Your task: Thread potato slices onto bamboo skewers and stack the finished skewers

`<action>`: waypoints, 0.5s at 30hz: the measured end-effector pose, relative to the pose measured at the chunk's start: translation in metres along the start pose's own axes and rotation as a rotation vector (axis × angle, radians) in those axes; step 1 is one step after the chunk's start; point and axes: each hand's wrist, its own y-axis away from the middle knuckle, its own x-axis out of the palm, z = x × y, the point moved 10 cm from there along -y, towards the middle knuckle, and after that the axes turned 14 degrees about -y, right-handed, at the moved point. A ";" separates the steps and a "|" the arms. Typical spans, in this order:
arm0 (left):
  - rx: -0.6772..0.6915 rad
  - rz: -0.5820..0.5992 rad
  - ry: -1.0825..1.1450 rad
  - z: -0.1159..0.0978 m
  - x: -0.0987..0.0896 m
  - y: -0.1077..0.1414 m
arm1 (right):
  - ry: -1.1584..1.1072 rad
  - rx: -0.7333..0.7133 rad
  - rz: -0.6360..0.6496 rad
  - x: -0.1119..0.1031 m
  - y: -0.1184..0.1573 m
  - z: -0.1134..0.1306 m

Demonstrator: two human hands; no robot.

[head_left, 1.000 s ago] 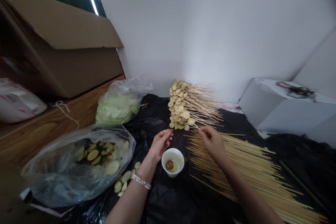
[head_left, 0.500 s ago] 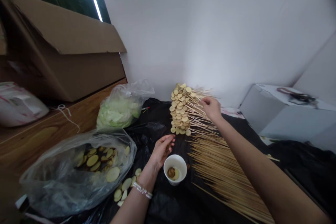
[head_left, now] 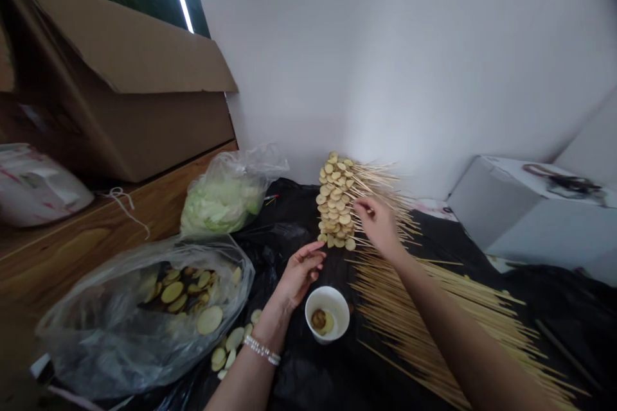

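A clear plastic bag (head_left: 110, 343) is holding pale slices (head_left: 209, 320), with loose slices (head_left: 234, 338) lying just beside it. The left hand (head_left: 299, 273) is reaching, fingers loosely parted, near the skewered stack (head_left: 336, 199) (a white cup (head_left: 337, 305) is standing nearer the wearer). The right hand (head_left: 378, 225) is curling above the stack's sticks; whether it is gripping one, I cannot tell. Bare sticks (head_left: 385, 321) are lying farther right.

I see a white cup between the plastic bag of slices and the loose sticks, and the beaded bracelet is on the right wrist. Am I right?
Not quite: the head view shows the beaded bracelet on the left wrist, not the right one. The white cup is indeed between the plastic bag of slices and the loose sticks.
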 end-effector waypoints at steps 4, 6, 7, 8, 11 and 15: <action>0.018 0.117 -0.047 -0.005 0.012 0.003 | -0.353 0.318 0.197 0.043 0.075 -0.019; 0.014 0.171 -0.077 -0.004 0.018 0.005 | -0.425 0.412 0.260 0.060 0.098 -0.024; 0.013 0.195 -0.099 -0.004 0.021 0.006 | -0.443 0.433 0.287 0.066 0.105 -0.024; 0.012 0.215 -0.128 -0.003 0.023 0.007 | -0.453 0.444 0.313 0.071 0.109 -0.024; 0.004 0.247 -0.223 0.002 0.025 0.008 | -0.473 0.446 0.330 0.076 0.112 -0.020; 0.022 0.269 -0.302 0.003 0.026 0.007 | -0.521 0.454 0.290 0.073 0.111 -0.016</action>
